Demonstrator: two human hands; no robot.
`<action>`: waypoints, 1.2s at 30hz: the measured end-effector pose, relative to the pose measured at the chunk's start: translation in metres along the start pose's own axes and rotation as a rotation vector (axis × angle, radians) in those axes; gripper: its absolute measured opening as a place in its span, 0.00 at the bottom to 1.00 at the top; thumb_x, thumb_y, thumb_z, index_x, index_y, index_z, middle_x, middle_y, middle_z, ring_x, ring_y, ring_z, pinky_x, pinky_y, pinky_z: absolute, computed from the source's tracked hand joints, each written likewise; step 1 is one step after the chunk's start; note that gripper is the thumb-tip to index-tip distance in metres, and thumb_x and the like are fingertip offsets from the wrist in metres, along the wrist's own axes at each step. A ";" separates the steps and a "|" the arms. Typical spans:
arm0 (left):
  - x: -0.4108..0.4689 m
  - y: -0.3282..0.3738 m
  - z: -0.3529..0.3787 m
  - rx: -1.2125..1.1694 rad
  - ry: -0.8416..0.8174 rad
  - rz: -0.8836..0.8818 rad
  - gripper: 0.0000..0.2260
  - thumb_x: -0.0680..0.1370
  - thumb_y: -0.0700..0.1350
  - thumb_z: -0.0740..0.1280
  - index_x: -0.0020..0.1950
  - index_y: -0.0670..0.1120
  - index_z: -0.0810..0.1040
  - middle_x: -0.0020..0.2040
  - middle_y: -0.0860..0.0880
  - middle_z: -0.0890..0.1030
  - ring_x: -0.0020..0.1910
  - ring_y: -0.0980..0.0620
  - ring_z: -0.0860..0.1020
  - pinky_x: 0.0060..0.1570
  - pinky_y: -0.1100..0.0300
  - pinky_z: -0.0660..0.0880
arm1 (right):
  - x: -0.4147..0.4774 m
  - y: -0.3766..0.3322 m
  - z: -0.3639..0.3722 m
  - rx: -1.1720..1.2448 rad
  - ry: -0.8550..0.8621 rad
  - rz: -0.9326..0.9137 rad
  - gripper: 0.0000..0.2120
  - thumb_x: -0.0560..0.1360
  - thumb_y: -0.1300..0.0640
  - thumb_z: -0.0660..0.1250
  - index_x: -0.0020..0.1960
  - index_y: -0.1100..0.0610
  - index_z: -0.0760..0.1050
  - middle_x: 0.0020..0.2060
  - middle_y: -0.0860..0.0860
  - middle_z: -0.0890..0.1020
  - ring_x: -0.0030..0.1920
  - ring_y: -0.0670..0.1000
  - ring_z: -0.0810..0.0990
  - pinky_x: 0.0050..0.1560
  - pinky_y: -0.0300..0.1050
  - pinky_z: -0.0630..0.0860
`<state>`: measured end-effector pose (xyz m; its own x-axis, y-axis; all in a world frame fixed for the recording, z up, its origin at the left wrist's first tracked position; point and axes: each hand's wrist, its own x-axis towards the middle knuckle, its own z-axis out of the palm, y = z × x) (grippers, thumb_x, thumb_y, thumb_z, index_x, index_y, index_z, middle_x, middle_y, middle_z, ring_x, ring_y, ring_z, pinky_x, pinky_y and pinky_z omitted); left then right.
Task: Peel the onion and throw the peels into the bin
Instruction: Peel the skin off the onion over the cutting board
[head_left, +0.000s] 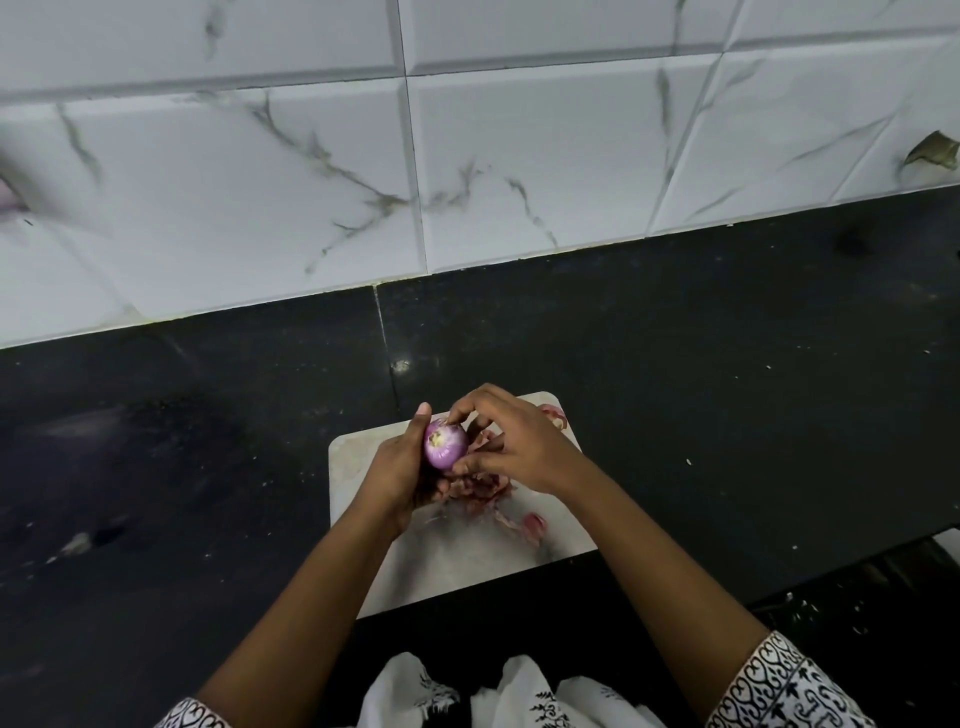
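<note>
My left hand (400, 470) grips the glossy purple peeled onion (445, 445) above the pale rectangular cutting board (467, 556); my right hand (511, 447) pinches its skin; reddish papery peels (485, 488) lie mid-board.

Glossy, smooth purple onion (445, 445) between the fingers (470, 410); papery dry peels (483, 488) beneath them; polished dark stone tabletop (727, 364).
</note>
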<state>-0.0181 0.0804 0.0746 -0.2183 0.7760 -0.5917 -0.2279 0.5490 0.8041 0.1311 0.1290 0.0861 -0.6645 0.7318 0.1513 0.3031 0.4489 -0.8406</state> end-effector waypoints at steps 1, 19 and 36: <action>-0.001 0.001 0.000 0.022 -0.007 0.011 0.25 0.78 0.63 0.55 0.43 0.44 0.79 0.25 0.47 0.78 0.22 0.54 0.73 0.22 0.66 0.70 | 0.000 0.000 0.001 0.005 0.019 0.003 0.19 0.67 0.58 0.76 0.54 0.55 0.74 0.51 0.45 0.73 0.48 0.42 0.76 0.44 0.42 0.80; -0.011 0.003 -0.010 0.041 -0.329 0.176 0.20 0.72 0.58 0.58 0.47 0.43 0.79 0.31 0.50 0.79 0.28 0.56 0.74 0.26 0.66 0.69 | 0.007 -0.014 -0.017 -0.261 -0.079 -0.001 0.19 0.69 0.54 0.74 0.57 0.51 0.73 0.54 0.49 0.70 0.51 0.47 0.74 0.49 0.41 0.76; -0.014 0.006 0.001 -0.008 -0.376 0.126 0.27 0.72 0.63 0.54 0.56 0.45 0.79 0.39 0.47 0.81 0.33 0.55 0.79 0.26 0.64 0.73 | -0.006 -0.008 -0.004 -0.190 0.235 -0.119 0.16 0.64 0.45 0.73 0.43 0.53 0.72 0.44 0.44 0.73 0.37 0.44 0.74 0.34 0.37 0.74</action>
<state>-0.0158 0.0731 0.0882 0.1170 0.8973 -0.4255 -0.2291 0.4413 0.8676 0.1349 0.1229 0.0942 -0.5339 0.7566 0.3775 0.3694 0.6104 -0.7007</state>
